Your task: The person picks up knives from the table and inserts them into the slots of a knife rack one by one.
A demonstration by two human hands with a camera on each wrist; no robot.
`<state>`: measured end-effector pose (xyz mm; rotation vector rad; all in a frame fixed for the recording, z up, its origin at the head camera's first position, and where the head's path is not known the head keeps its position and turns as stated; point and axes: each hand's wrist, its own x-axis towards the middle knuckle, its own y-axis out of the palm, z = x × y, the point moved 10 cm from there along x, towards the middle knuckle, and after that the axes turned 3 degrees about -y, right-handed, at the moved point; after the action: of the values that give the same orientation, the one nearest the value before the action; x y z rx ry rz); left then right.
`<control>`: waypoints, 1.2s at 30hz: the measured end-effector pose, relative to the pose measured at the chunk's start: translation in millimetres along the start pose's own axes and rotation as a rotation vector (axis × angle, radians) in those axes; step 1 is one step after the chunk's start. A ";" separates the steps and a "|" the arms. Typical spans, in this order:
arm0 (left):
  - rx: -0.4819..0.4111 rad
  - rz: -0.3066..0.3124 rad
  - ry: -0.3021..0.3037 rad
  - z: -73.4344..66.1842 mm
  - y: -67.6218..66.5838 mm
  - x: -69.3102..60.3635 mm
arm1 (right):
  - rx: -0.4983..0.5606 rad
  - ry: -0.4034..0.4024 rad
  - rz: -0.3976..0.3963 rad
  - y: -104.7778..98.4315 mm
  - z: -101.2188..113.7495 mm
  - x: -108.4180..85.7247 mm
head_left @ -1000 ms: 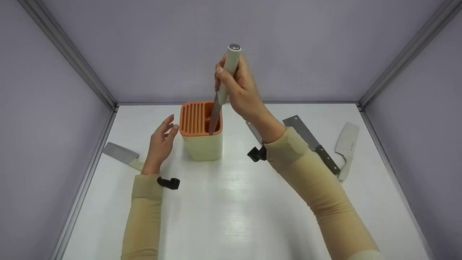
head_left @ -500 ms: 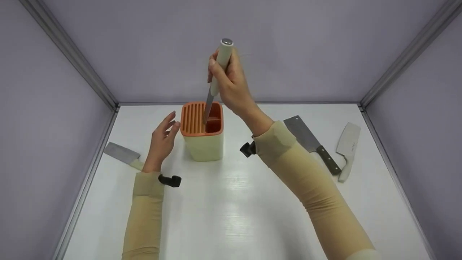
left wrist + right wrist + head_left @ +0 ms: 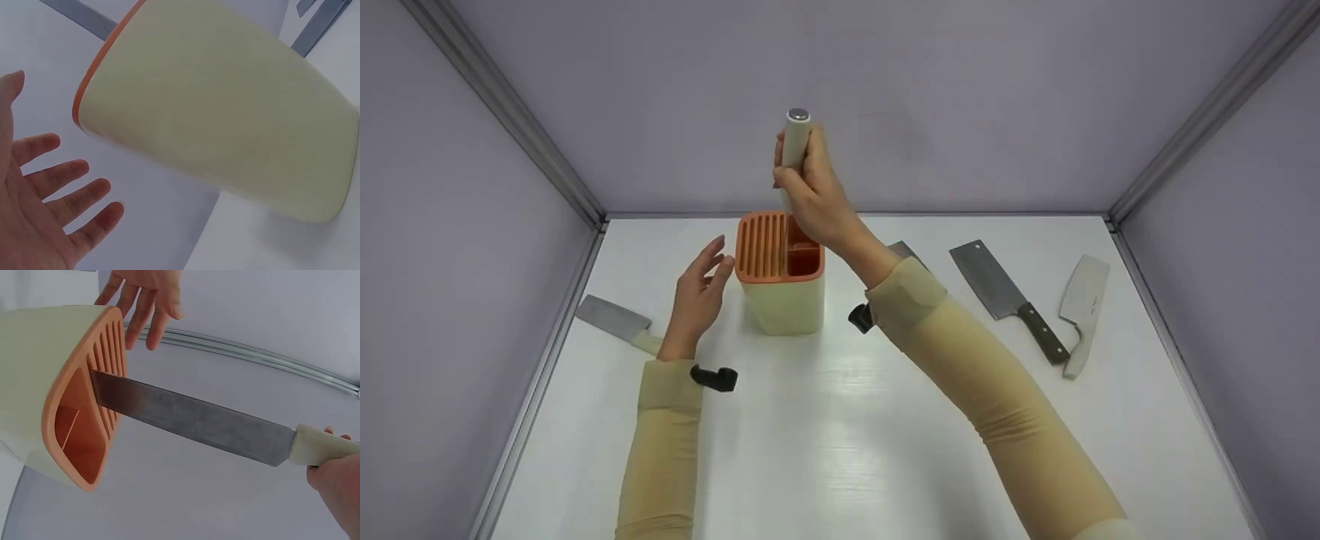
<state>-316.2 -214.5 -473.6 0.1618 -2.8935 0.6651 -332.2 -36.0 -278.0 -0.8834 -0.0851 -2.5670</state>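
The right hand [image 3: 816, 196] gripped the pale-handled knife [image 3: 796, 142] above the knife block [image 3: 784, 307]. The blade's [image 3: 197, 419] long axis ran downward from that hand to the block's slots [image 3: 761, 244], its tip at the slot nearest the divided compartment [image 3: 804, 262], though whether it had entered was hard to tell. The left hand [image 3: 700, 292], fingers apart and holding nothing, hovered just left of the block.

Tan sleeves [image 3: 660, 465]; broad cuffs [image 3: 669, 384], apparently folded; black wrist mounts [image 3: 715, 379], right one partly hidden.
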 end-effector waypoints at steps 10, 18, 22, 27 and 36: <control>-0.013 0.005 -0.012 9.4 0.8 -4.3 | -0.151 0.125 0.207 17.9 -41.5 -14.8; -0.015 0.016 -0.044 21.9 5.9 -8.5 | -0.322 0.151 0.271 20.1 -68.4 -29.2; -0.027 0.017 -0.048 27.5 7.7 -12.0 | -0.365 0.171 0.276 17.9 -81.5 -33.8; -0.026 0.016 -0.034 29.8 12.1 -17.5 | -0.431 0.217 0.312 16.5 -94.9 -40.8; 0.015 0.062 -0.019 34.1 22.4 -27.7 | -0.518 0.316 0.362 11.7 -107.9 -48.6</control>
<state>-297.0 -207.6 -518.5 0.0811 -2.9225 0.6999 -354.9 -49.2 -394.1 -0.5729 0.7875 -2.3690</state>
